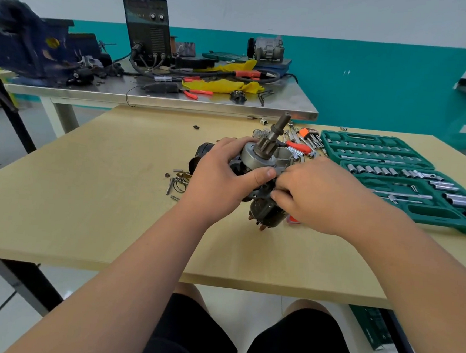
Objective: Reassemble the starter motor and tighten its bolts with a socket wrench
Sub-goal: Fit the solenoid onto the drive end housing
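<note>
The starter motor [267,156] stands upright in the middle of the wooden table [97,198], its pinion gear and shaft pointing up and away. My left hand [220,181] wraps around its left side, thumb pressed on the silver housing rim. My right hand [317,195] pinches at the motor's right side, fingertips on the dark body near the flange; what they hold is hidden. A black cylindrical motor part [199,156] lies behind my left hand. Small bolts, pins and rings [176,184] lie loose left of the motor.
An open green socket set case [401,174] with sockets and extension bars fills the right side. Hex keys and a red-handled tool [299,142] lie behind the motor. A steel bench [176,98] beyond carries a welder, vise, pliers and yellow cloth.
</note>
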